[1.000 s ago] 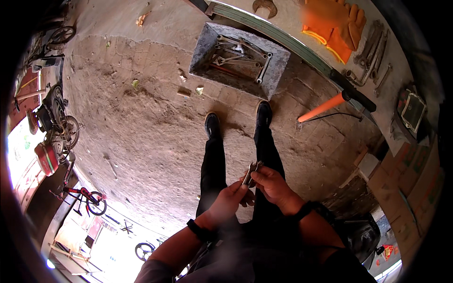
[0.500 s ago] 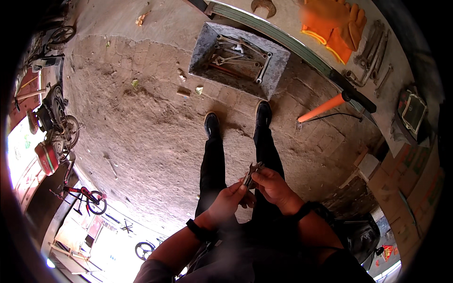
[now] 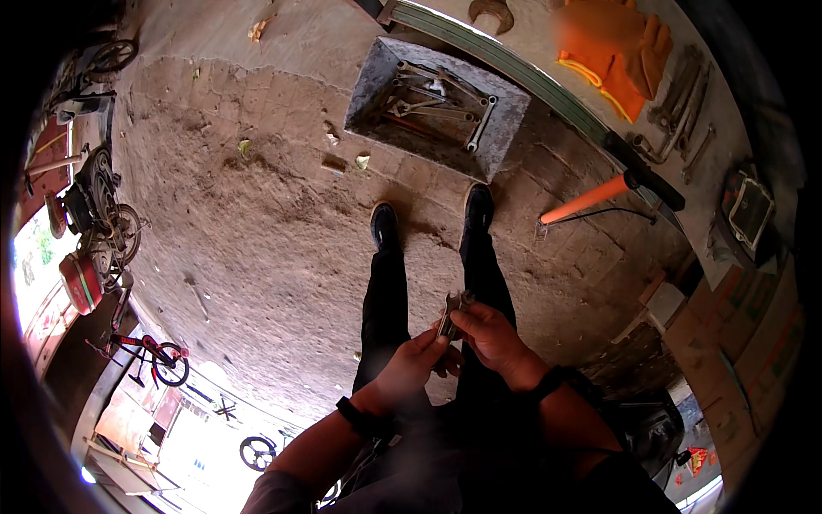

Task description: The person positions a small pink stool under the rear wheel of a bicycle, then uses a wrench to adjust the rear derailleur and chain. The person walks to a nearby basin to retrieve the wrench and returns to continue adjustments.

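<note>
In front of my body, several small open-end wrenches [image 3: 449,314] are held together as a bunch, their jaws pointing away from me. My left hand [image 3: 413,364] pinches the lower part between thumb and fingers. From the other side, my right hand [image 3: 490,332] closes on the upper part near the jaws. Fingers hide most of the handles. Beyond my shoes, a grey metal tray [image 3: 364,107] rests on the ground with several wrenches [image 3: 482,122] lying loose inside.
Orange gloves [image 3: 612,56], a large wrench head [image 3: 491,15] and more wrenches [image 3: 685,107] lie on a bench at the right. An orange floor pump [image 3: 586,198] leans by its edge. A motorbike [image 3: 103,214] and a small bicycle [image 3: 150,355] stand at the left.
Both hands have shifted very slightly left with the wrenches, the grip much the same. The whole view has turned a little.
</note>
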Demonstrator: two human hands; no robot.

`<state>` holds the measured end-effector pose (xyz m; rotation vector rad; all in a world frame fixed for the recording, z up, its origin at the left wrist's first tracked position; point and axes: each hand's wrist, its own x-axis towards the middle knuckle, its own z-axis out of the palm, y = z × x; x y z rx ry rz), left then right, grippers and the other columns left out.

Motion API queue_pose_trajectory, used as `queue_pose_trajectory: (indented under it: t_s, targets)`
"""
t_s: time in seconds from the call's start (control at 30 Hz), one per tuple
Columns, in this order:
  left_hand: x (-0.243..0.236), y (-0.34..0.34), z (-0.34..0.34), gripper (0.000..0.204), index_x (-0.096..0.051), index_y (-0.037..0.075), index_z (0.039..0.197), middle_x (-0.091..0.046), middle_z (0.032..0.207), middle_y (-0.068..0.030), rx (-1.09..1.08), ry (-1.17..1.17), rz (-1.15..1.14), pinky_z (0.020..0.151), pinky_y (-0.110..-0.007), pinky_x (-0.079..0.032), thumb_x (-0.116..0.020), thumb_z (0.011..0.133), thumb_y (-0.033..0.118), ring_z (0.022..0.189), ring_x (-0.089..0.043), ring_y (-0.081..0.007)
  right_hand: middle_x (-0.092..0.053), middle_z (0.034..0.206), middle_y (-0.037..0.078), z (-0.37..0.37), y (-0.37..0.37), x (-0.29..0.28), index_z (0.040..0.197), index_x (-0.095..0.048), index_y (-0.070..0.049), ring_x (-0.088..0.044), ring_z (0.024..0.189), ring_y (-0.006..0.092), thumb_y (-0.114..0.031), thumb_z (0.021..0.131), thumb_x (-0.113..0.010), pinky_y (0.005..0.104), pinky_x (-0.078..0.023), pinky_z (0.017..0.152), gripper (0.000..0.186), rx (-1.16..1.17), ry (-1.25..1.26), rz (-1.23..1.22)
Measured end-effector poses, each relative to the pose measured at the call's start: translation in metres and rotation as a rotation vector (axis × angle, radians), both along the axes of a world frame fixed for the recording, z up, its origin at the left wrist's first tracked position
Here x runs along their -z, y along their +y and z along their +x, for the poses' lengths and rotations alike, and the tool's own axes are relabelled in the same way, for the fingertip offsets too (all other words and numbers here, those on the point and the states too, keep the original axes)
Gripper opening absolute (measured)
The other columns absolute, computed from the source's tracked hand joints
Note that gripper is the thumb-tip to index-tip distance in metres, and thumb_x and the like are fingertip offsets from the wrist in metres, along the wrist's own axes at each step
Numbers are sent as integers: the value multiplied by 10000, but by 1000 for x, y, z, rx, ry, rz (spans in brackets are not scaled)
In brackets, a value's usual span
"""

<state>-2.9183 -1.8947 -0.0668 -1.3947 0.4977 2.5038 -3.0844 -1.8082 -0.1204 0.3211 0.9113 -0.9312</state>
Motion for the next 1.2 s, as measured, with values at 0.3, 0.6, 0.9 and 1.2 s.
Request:
queue_pose_trajectory:
  t_s: [0.3,0.6,0.9,1.2]
  targets:
    - [-1,-2,2,324,-493,12,1307,-664,1011,-81,-8,-11,-33,743,-270,-491,-434,1034,176,833,-630,-133,-671,965,66,7,-7,-2,1086,-635,-2,-630,870,140,-170,991,-544,286,-508,791,214,-150,212,4]
    - [0,1,9,233,-522,20,1204,-633,900,-54,6,-10,-50,722,-267,-485,-450,1024,151,793,-615,-128,-681,908,44,5,-28,-18,1087,-653,1,-622,827,113,-255,1016,-515,268,-510,744,299,-263,154,-18]
    - [-5,-4,11,206,-527,39,1053,-535,767,-27,-57,-5,29,670,-279,-452,-409,1043,207,696,-538,-142,-676,937,81,10,-32,-24,1204,-587,-10,-629,862,153,-384,997,-528,282,-500,734,431,-72,-161,32]
    - [-8,-3,16,261,-496,33,1101,-498,775,-29,-178,75,227,688,-289,-439,-364,1056,254,722,-524,-153,-658,1134,141,13,-19,-13,1296,-525,-19,-642,1045,232,-266,1005,-533,364,-529,884,382,-75,-173,38]
